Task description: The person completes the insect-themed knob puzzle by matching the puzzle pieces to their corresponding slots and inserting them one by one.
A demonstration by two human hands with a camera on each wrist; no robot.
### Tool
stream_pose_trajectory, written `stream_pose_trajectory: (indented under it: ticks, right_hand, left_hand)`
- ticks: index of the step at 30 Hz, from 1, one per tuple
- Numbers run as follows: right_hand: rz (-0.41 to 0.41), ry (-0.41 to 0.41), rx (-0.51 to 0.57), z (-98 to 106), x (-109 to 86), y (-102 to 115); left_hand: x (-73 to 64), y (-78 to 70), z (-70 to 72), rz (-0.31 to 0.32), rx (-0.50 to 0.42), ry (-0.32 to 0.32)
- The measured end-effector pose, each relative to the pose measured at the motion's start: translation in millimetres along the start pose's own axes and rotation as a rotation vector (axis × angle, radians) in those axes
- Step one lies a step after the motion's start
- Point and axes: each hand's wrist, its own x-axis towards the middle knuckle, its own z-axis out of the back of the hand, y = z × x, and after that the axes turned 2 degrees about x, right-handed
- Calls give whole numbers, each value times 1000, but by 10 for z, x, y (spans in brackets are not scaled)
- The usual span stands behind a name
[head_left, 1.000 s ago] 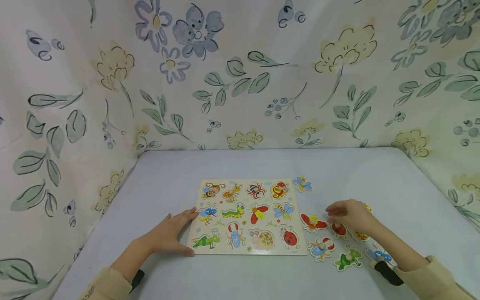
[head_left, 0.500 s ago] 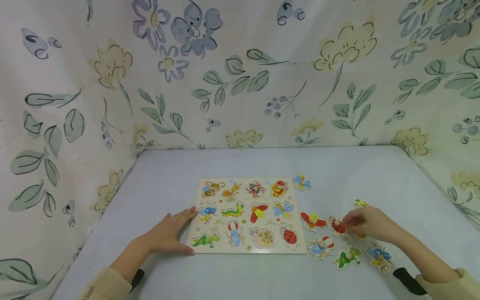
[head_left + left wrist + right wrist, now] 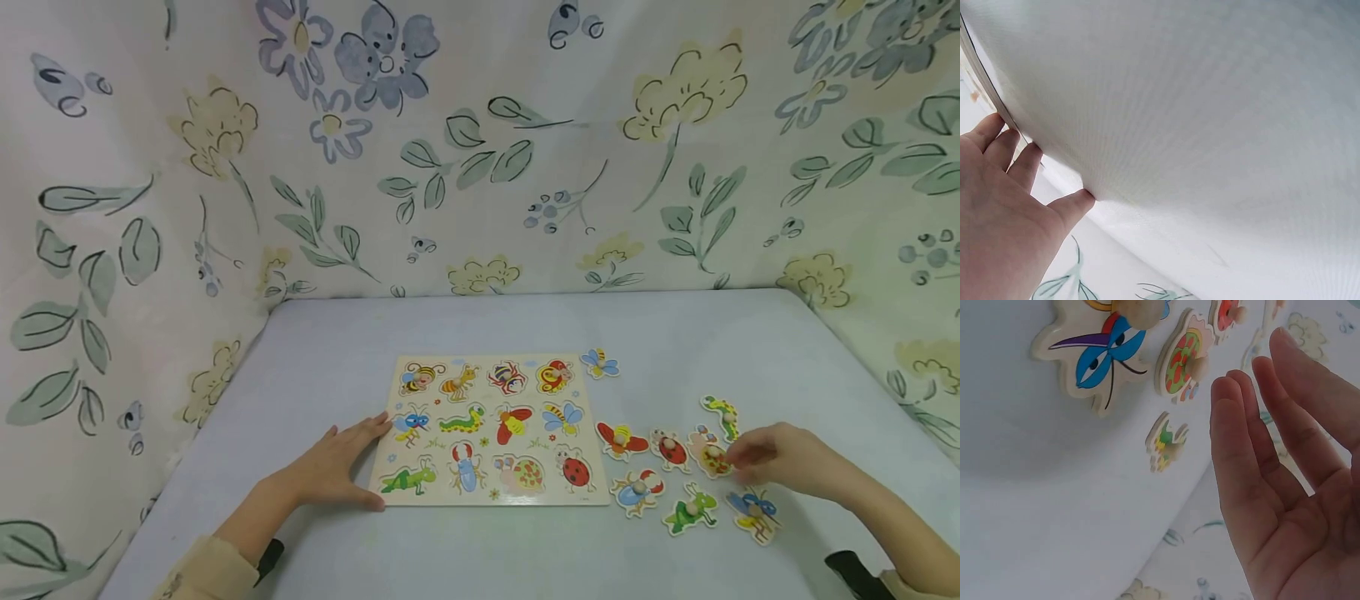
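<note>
My left hand (image 3: 330, 471) lies spread at the left edge of a wooden insect puzzle board (image 3: 450, 498), its fingertips against that edge in the left wrist view. Over to the right, my right hand (image 3: 787, 462) hovers with relaxed, empty fingers. Its fingertips overlap the side of a knobbed snail piece (image 3: 705, 450) in the head view. In the right wrist view a gap shows between those fingers and the snail. Close by lie a green caterpillar piece (image 3: 723, 414) and a blue-winged mosquito piece (image 3: 1094, 359) with a round wooden knob.
Other loose pieces lie right of the board: a ladybug (image 3: 670, 452), a red-winged bug (image 3: 621, 442), a stag beetle (image 3: 637, 493), a grasshopper (image 3: 690, 510) and a blue-winged bee (image 3: 600, 363). Flowered cloth (image 3: 480, 200) stands behind the white table (image 3: 480, 558).
My right hand has moved rightward from over the ladybug and snail, uncovering the snail, caterpillar and mosquito pieces. My left hand stays at the board's edge.
</note>
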Motion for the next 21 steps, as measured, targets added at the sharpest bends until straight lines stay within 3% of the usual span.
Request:
stream_pose_trajectory:
  ticks: [6,13,21]
  right_hand:
    - [-82,31,36,-24,-109,-121]
    - [-49,75,93,-91,-199,-224]
    - [-80,127,191,-153,-198,-201]
  left_hand:
    - [-5,-6,-9,-1,6,6]
    - [4,19,-14,-3,15,0]
    - [5,29,-20,2,11,1]
